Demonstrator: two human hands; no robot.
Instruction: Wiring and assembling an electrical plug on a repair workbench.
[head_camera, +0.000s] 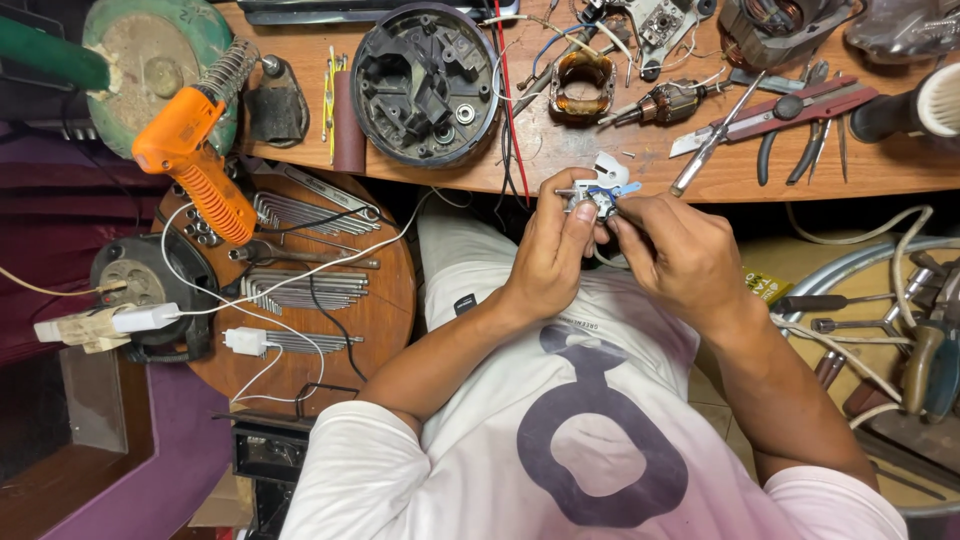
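I see both hands pinching small white-and-blue part (598, 196), held just off workbench's (600, 165) near edge: left hand (553, 255) fingers closed on its left side, right hand (676, 252) fingertips closed on its right. Screwdriver (715, 138) near, on bench edge; black round housing (425, 82) farther left; orange soldering gun (195, 160) at left end

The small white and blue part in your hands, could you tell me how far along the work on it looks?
Done: the black round housing lies opened on the wooden bench, with a copper coil and a rotor taken out beside it. In hand: the left hand and right hand pinch the small white and blue part together. Left: all these pieces lie apart, unassembled.
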